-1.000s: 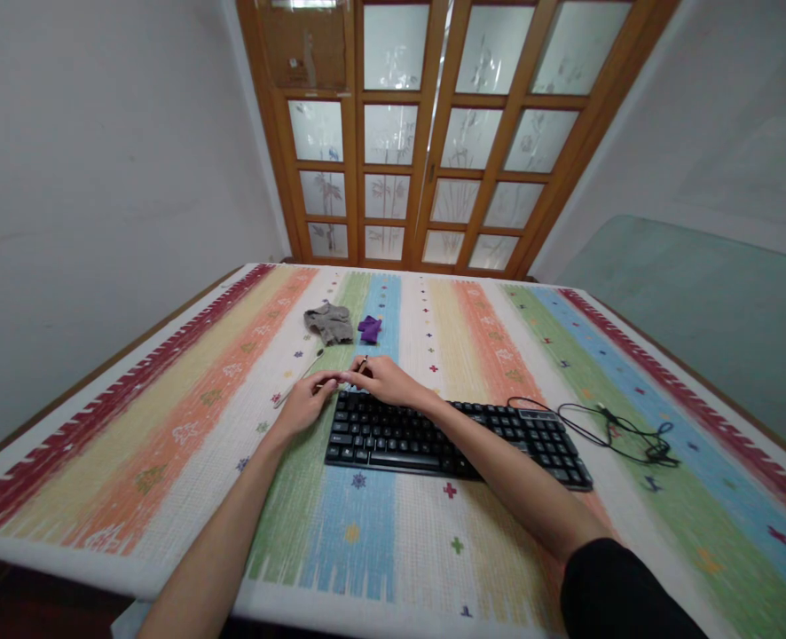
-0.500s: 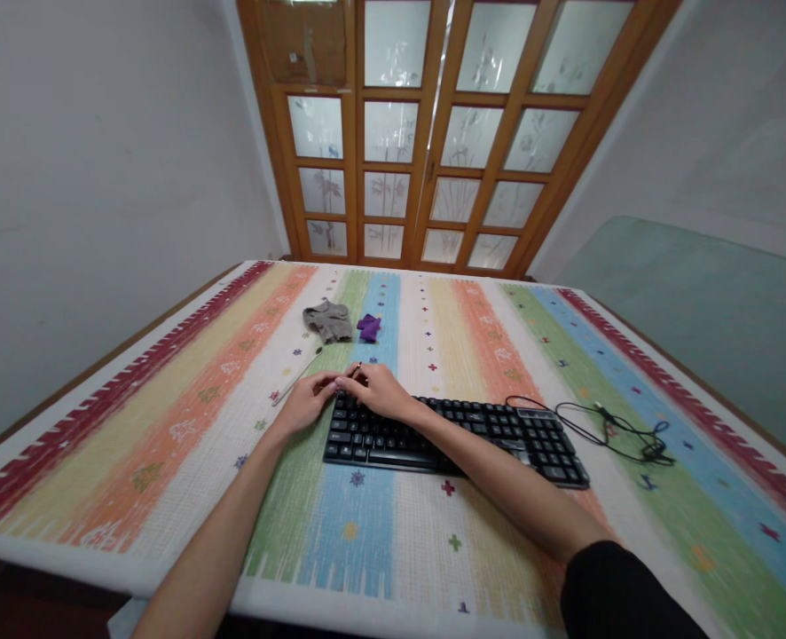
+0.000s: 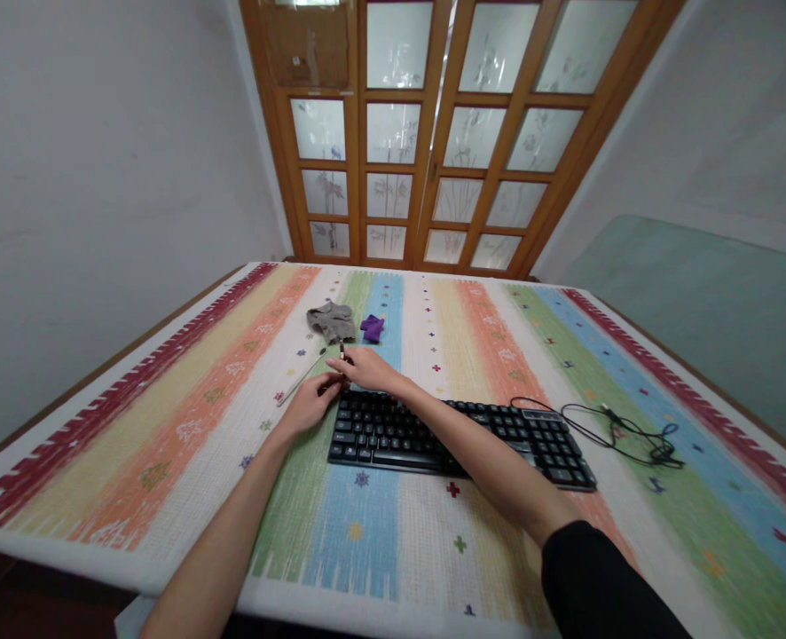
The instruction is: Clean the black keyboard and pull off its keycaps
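One slim object [image 3: 341, 351] is pinched in the right hand [image 3: 363, 367], one keyboard [image 3: 393, 457] lying just nearer; the left hand [image 3: 313, 402] curls alongside, its grip indeterminable. Handling appears under way, what remains unclear; beyond the hands lie one gray cloth [image 3: 333, 321] and one purple cloth [image 3: 372, 328], with one dark-tipped stick [image 3: 303, 376] beside the left hand.

Black sleeve [image 3: 606, 581] on my right arm, hem around the elbow. Forward of the sleeve: right forearm [image 3: 479, 444] and right hand [image 3: 372, 368], bare. Left of the sleeve: left forearm [image 3: 233, 524], left hand [image 3: 310, 404], also bare.
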{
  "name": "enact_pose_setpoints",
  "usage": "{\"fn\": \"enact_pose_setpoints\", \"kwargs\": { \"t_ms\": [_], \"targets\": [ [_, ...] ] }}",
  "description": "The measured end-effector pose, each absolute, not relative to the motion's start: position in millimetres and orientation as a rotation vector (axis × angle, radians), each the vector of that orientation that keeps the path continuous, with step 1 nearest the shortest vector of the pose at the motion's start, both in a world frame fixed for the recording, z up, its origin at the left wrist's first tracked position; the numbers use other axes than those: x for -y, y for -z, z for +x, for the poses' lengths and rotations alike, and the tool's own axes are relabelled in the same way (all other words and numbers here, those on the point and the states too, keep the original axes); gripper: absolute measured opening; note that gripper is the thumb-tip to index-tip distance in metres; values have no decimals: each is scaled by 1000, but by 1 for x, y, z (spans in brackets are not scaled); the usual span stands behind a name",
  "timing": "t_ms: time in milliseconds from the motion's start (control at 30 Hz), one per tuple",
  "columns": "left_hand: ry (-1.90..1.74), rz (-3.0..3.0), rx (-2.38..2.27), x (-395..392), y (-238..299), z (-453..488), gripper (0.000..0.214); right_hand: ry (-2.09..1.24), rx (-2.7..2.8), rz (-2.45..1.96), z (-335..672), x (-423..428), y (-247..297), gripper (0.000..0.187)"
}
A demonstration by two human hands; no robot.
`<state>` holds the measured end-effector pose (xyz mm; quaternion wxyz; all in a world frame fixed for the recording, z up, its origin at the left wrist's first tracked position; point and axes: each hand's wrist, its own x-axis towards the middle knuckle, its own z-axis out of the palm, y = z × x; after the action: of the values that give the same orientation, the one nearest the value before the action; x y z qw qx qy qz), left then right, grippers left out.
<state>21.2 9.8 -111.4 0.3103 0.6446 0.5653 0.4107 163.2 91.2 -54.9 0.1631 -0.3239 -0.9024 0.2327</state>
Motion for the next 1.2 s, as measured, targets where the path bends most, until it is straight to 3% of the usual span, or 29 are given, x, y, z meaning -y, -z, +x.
{"fn": "enact_pose_setpoints", "kwargs": {
  "t_ms": [333, 667, 1200],
  "targets": [
    [-1110, 1614, -1484, -9, 111, 21, 41, -1436, 2161, -1093, 168, -119, 78, 49],
    [-1168, 1503, -1430, -10, 111, 23, 54, -1306, 2171, -757, 183, -118, 70, 43],
    [-1182, 1078, -1102, -21, 101, 34, 56, -1446, 2157, -381, 215, -117, 56, 48]
  ]
}}
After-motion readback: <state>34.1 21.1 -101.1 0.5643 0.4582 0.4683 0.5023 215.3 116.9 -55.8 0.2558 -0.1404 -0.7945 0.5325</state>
